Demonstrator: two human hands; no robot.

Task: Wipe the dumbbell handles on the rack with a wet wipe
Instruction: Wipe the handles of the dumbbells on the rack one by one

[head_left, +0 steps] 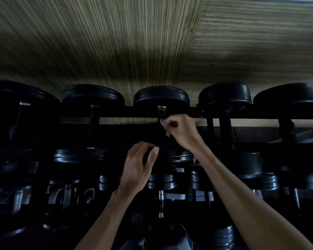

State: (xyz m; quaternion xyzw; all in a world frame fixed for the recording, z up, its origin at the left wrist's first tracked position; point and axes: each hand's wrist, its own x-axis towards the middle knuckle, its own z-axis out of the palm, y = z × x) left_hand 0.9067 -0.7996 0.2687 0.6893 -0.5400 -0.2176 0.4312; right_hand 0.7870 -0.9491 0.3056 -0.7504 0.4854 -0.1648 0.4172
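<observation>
Forearms low in frame. My left hand (pixel 140 165) grips the near dumbbell head (pixel 177 156); right hand (pixel 181 130) pinches the wet wipe (pixel 163 121) against the top-row middle handle (pixel 160 123). Other handles' status: can't tell.

Head cam looks fwd and down (wide-angle); close over dumbbell rack (pixel 197 115); wood wall (pixel 116 42) beyond.

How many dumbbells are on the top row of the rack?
5: far left, left of centre, centre, being wiped, right of centre, far right. More may lie beyond the edges.
</observation>
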